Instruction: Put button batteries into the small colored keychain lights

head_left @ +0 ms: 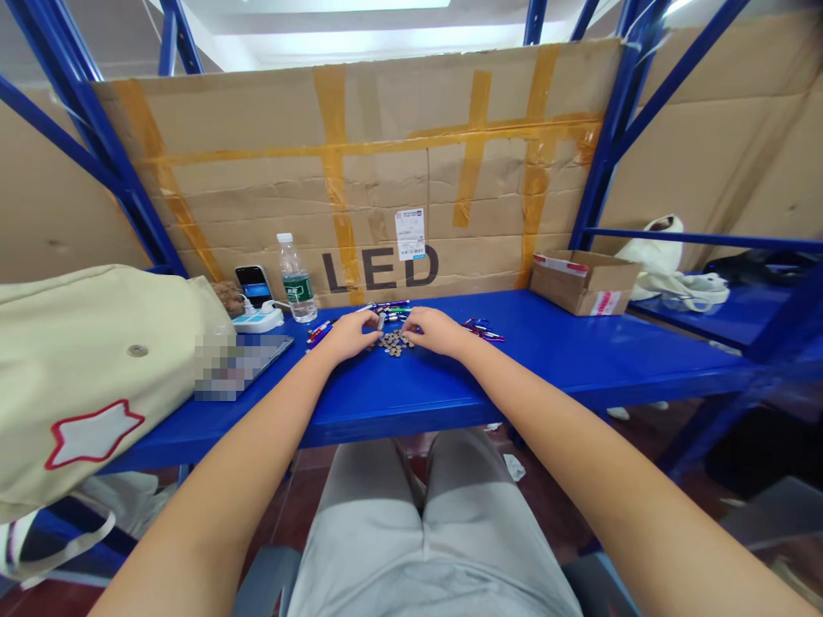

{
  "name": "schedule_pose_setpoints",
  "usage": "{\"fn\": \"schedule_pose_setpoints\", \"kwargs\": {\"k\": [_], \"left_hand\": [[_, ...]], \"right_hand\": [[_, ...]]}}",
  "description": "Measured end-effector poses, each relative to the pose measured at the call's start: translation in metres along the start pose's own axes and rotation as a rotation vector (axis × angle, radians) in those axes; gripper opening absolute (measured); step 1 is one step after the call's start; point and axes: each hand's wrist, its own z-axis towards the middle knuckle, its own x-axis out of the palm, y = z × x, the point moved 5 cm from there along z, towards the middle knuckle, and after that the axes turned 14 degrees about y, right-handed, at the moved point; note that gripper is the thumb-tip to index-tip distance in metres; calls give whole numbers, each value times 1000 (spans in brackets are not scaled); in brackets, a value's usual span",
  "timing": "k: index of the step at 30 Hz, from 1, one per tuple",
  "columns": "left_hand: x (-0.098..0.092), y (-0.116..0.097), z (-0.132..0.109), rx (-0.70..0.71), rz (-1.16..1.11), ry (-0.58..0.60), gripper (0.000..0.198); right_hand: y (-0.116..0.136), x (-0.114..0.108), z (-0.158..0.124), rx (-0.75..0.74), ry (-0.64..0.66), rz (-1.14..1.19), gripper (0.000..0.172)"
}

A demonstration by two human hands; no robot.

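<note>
A loose pile of small round metal pieces (393, 343), greyish brown, lies on the blue tabletop (399, 390) between my hands. At the pile's left edge my left hand (352, 334) is closed, with a small silvery piece (381, 321) between thumb and fingers. On the other side, my right hand (432, 331) has its fingers curled and pinched beside the pile; whatever is in them is hidden. Behind both hands lie several slim coloured metal tubes (393, 306). More blue and red tubes (320, 332) are left of my left hand, and purple-red ones (483, 330) lie right of my right hand.
A water bottle (297, 283), a white power strip (258, 320) and a phone (254, 284) stand at the back left. Nearer are a flat device (273, 350) and a cream bag (96, 360). An open cardboard box (579, 283) is at right; a cardboard wall (270, 197) closes the back.
</note>
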Motion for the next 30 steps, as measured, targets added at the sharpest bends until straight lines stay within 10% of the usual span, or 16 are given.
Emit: {"fn": "schedule_pose_setpoints", "kwargs": {"k": [6,20,30], "left_hand": [[5,-16,-2,114,-114,64,18],[7,-15,-1,141,-203,76,18],[-7,-12,-1,215,45,-140,12]], "right_hand": [[7,-20,-5,-100,-365,86,11],[19,-18,-7,-178,-257,-42,15],[13,-22,-12,-185,-319,93,15]]}}
